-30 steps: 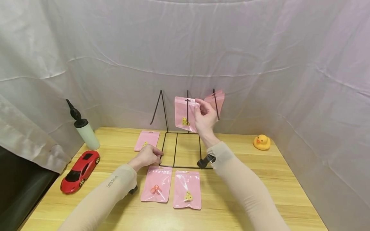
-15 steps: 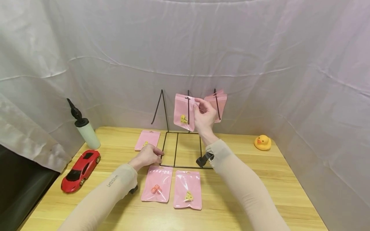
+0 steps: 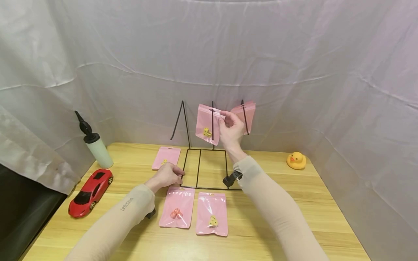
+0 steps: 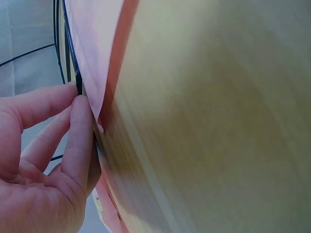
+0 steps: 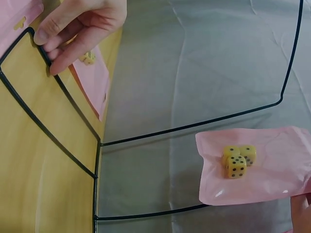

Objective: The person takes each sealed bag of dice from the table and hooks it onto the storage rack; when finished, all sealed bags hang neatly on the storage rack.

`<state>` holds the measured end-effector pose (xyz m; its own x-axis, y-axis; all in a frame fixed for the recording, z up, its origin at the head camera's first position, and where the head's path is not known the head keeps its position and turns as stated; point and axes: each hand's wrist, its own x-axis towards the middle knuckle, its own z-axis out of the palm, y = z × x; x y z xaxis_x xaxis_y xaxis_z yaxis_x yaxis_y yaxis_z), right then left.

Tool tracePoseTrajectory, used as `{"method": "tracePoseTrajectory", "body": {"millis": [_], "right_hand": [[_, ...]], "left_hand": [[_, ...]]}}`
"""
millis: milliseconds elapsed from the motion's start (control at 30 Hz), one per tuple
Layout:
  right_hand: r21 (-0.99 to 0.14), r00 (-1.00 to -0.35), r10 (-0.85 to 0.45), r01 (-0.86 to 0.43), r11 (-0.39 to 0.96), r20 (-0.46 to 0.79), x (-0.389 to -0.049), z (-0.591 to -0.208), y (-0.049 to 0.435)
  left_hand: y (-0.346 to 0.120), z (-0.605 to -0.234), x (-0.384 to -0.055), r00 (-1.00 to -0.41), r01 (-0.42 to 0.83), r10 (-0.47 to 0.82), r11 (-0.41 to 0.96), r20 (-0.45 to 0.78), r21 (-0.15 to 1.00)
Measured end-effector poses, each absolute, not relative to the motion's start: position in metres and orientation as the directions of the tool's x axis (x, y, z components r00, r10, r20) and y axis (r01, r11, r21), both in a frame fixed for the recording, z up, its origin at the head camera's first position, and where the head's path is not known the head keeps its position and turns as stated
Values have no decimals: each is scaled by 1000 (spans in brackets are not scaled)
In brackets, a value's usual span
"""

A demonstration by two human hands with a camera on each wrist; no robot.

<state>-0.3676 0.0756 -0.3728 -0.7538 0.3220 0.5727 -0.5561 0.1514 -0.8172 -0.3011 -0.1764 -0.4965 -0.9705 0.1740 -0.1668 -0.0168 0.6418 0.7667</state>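
Observation:
My right hand (image 3: pixel 231 130) pinches the right edge of a pink zip pouch (image 3: pixel 204 117) with yellow dice (image 5: pixel 236 166) inside. The pouch is at the middle prong of a black wire rack (image 3: pixel 198 168); this prong seems to pass through its hang hole and runs down in front of it. My left hand (image 3: pixel 166 175) grips the left bar of the rack's base near the front corner, thumb and fingertips on the wire in the left wrist view. Several pink pouches (image 3: pixel 249 112) hang on the right prong. The left prong (image 3: pixel 176 123) carries nothing.
On the table lie a pouch with orange-red dice (image 3: pixel 181 199), a pouch with yellow dice (image 3: pixel 204 206) and another pouch (image 3: pixel 169 154) behind my left hand. A red toy car (image 3: pixel 91 194) and a hand pump (image 3: pixel 99 154) stand left, a rubber duck (image 3: pixel 296 160) right.
My right hand has lifted the pouch slightly, and its lower edge slants more. The pouches on the right prong have shifted a little. My left hand stays on the rack.

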Motion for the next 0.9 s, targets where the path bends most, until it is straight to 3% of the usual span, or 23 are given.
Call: {"method": "tracePoseTrajectory", "body": {"millis": [433, 600, 767, 900], "right_hand": [[-823, -799, 197, -548, 147, 568, -347, -391, 101], [-823, -832, 115, -501, 268, 543, -327, -405, 129], [-852, -914, -58, -395, 344, 401, -305, -420, 155], [-826, -920, -261, -381, 416, 293, -285, -440, 168]], "left_hand": [[-177, -497, -304, -969, -19, 178, 646, -174, 763], [-176, -498, -304, -970, -8, 179, 648, -163, 761], [-176, -498, -304, -972, -13, 169, 653, -163, 757], [-175, -497, -303, -972, -23, 163, 649, -168, 760]]}}
